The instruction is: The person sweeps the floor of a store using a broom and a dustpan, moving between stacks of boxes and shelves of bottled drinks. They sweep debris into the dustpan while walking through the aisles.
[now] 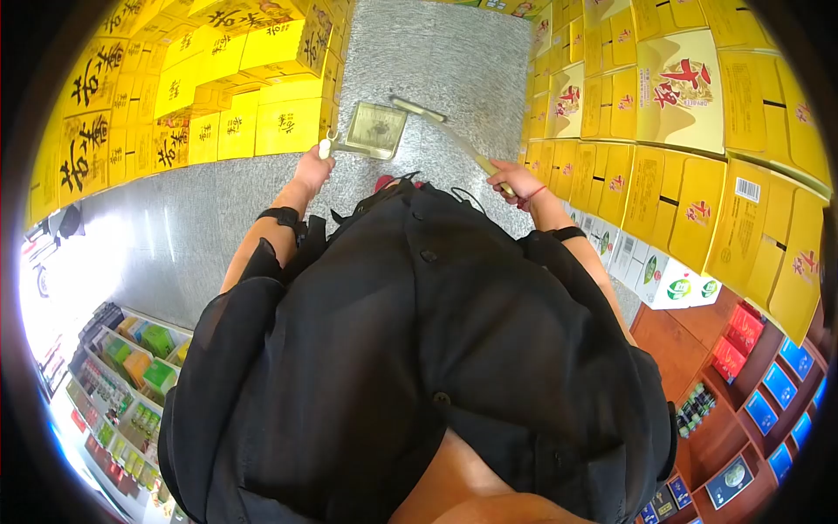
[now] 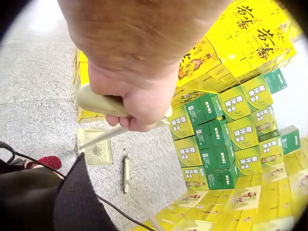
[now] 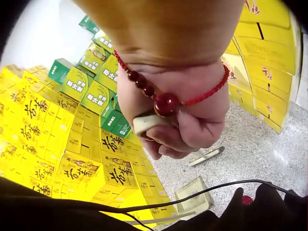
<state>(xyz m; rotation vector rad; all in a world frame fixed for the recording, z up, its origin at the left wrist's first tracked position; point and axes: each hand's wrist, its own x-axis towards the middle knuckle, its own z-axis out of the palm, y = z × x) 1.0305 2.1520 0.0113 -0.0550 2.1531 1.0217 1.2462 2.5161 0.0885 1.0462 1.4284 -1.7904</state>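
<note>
My left hand (image 1: 312, 168) grips the pale handle (image 2: 98, 102) of a long-handled dustpan (image 1: 375, 129), its fingers wrapped around the grip. The pan lies low at the floor ahead of me, its flat inside facing up. In my right hand (image 1: 518, 181) is the light-coloured stick of a broom (image 1: 471, 153), whose top end (image 3: 147, 123) pokes out of the curled fingers. The narrow broom head (image 1: 419, 108) is down by the floor, just beyond the far right corner of the pan. Both tools also show in the two wrist views.
Stacked yellow cartons (image 1: 288, 127) line the left side, and more yellow cartons (image 1: 672, 188) rise on the right. Green and yellow boxes (image 2: 211, 139) stand at the far end. Grey speckled floor (image 1: 445, 48) runs between the stacks. Brown shelves (image 1: 681, 336) are at the lower right.
</note>
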